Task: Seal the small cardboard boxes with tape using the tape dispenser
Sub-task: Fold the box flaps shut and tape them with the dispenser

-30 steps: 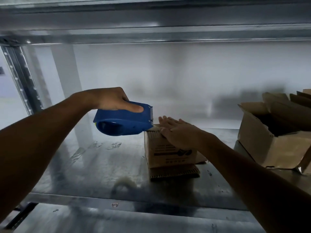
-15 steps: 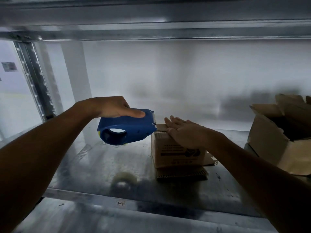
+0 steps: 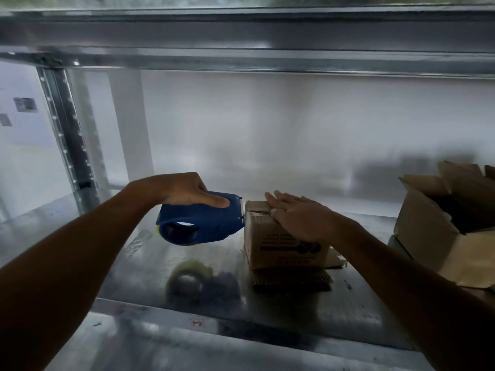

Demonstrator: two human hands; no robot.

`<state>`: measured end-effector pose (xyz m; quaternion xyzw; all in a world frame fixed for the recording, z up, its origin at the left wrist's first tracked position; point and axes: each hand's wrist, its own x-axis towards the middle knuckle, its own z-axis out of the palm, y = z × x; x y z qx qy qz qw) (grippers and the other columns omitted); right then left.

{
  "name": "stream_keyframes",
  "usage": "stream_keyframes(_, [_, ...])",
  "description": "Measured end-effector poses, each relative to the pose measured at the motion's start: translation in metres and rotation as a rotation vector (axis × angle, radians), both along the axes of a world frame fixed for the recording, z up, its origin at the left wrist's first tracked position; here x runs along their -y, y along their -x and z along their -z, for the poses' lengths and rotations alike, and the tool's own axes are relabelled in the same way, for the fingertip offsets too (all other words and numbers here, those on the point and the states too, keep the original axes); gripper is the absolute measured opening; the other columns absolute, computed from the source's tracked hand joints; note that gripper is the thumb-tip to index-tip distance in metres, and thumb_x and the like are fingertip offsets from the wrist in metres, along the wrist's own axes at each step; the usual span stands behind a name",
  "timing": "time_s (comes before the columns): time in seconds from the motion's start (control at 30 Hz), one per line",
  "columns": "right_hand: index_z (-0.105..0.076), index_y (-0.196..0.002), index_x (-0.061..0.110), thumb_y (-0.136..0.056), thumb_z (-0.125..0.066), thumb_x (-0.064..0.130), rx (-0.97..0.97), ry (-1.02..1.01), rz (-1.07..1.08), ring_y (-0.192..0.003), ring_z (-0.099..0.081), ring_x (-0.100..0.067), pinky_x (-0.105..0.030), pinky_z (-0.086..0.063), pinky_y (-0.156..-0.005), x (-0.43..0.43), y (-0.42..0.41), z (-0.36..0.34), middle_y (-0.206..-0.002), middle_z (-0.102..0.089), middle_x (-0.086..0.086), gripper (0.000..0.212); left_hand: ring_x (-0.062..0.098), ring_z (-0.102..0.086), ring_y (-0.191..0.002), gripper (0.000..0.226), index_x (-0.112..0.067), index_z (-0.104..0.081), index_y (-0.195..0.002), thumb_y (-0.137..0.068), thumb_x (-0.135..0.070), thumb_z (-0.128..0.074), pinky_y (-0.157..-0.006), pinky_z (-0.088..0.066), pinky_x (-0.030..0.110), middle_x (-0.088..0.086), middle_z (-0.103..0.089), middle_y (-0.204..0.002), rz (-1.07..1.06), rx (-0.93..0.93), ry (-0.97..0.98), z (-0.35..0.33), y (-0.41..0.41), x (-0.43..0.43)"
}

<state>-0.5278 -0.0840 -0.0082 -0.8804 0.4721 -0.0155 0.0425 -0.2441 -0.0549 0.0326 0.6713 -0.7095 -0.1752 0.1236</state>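
From the head view, the left hand (image 3: 184, 190) grips a blue plastic tape dispenser (image 3: 203, 223) from above, thumb stretched along its near side and the other fingers curled over the top out of sight. The dispenser's front end meets the upper left edge of a small brown cardboard box (image 3: 278, 236); whether the two actually touch cannot be told. The right hand (image 3: 297, 212) lies flat on top of this box, fingers straight and close together, pointing left toward the dispenser. The box stands on a flat piece of corrugated cardboard (image 3: 292, 281), which rests on a shiny metal shelf (image 3: 120, 263). Well apart to the right on the same shelf sits a larger open cardboard box (image 3: 434, 236) with its flaps up. A perforated metal upright (image 3: 67, 129) rises at the left.
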Motion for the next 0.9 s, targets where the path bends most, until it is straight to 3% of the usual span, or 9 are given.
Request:
stream_keyframes(0.17, [-0.001, -0.161, 0.030, -0.109, -0.011, 0.039, -0.019, 0.043, -0.006, -0.155, -0.003, -0.009, -0.038, -0.005, -0.126, -0.005, -0.003, 0.000, -0.170, -0.002, 0.005, 0.054, 0.016, -0.067, -0.065, 0.075, -0.013, -0.076, -0.076, -0.067, -0.086, -0.063, -0.067, -0.046, 0.029, -0.001, -0.073, -0.068, -0.025, -0.029, -0.028, 0.009, 0.007, -0.001])
stream_keyframes(0.43, [-0.007, -0.161, 0.031, -0.110, -0.014, 0.037, -0.020, 0.058, 0.003, -0.154, -0.011, -0.012, -0.039, -0.011, -0.126, -0.006, -0.006, -0.002, -0.169, -0.009, 0.008, 0.053, 0.018, -0.064, -0.063, 0.074, -0.017, -0.070, -0.067, -0.059, -0.090, -0.066, -0.068, -0.046, 0.031, -0.003, -0.067, -0.058, -0.107, 0.178, -0.038, -0.028, 0.025, -0.003])
stream_keyframes(0.47, [-0.008, -0.161, 0.032, -0.110, -0.015, 0.037, -0.014, 0.051, 0.004, -0.154, -0.012, -0.012, -0.038, -0.011, -0.125, -0.006, -0.006, -0.002, -0.169, -0.010, 0.008, 0.053, 0.019, -0.064, -0.063, 0.070, -0.017, -0.069, -0.065, -0.061, -0.088, -0.068, -0.068, -0.046, 0.031, -0.003, -0.065, -0.057, -0.115, 0.226, -0.031, -0.028, 0.029, -0.005])
stream_keyframes(0.57, [-0.010, -0.161, 0.033, -0.109, -0.016, 0.039, 0.035, 0.040, 0.021, -0.154, -0.015, -0.012, -0.038, -0.012, -0.125, -0.010, -0.004, -0.003, -0.169, -0.013, 0.007, 0.053, 0.017, -0.061, -0.067, 0.064, -0.016, -0.065, -0.069, -0.066, -0.080, -0.069, -0.070, -0.046, 0.030, 0.002, -0.063, -0.064, -0.106, 0.607, 0.048, -0.018, 0.028, -0.007])
stream_keyframes(0.63, [-0.013, -0.161, 0.033, -0.109, -0.017, 0.038, 0.037, 0.059, -0.001, -0.153, -0.017, -0.013, -0.038, -0.013, -0.124, -0.013, -0.004, 0.000, -0.168, -0.016, 0.006, 0.053, 0.018, -0.059, -0.064, 0.075, -0.009, -0.071, -0.077, -0.067, -0.083, -0.066, -0.070, -0.048, 0.033, 0.011, -0.064, -0.066, -0.157, 0.525, 0.027, -0.005, 0.007, -0.012])
stream_keyframes(0.77, [-0.038, -0.154, 0.028, -0.108, -0.026, 0.032, 0.135, 0.220, -0.053, -0.147, -0.033, -0.016, -0.037, -0.029, -0.117, -0.025, -0.005, -0.006, -0.161, -0.036, 0.005, 0.048, 0.019, -0.067, -0.060, 0.093, -0.013, -0.070, -0.063, -0.041, -0.101, -0.055, -0.062, -0.051, 0.034, -0.001, -0.068, -0.056, -0.202, 0.253, 0.191, -0.007, -0.016, -0.019])
stream_keyframes(0.83, [-0.055, -0.140, 0.025, -0.104, -0.030, 0.030, 0.118, 0.228, -0.030, -0.136, -0.047, -0.024, -0.044, -0.038, -0.111, -0.027, -0.013, -0.011, -0.149, -0.051, -0.001, 0.044, 0.018, -0.068, -0.058, 0.098, -0.013, -0.072, -0.062, -0.035, -0.105, -0.050, -0.061, -0.051, 0.033, -0.003, -0.067, -0.053, -0.186, 0.190, 0.236, -0.004, -0.014, -0.023])
stream_keyframes(0.9, [-0.060, -0.129, 0.027, -0.100, -0.026, 0.042, 0.111, 0.182, 0.055, -0.124, -0.055, -0.027, -0.052, -0.041, -0.106, -0.035, -0.027, -0.013, -0.138, -0.059, 0.000, 0.047, 0.018, -0.068, -0.060, 0.097, -0.014, -0.074, -0.065, -0.042, -0.105, -0.050, -0.061, -0.052, 0.033, -0.001, -0.068, -0.056, -0.223, 0.124, 0.325, 0.001, -0.010, -0.029])
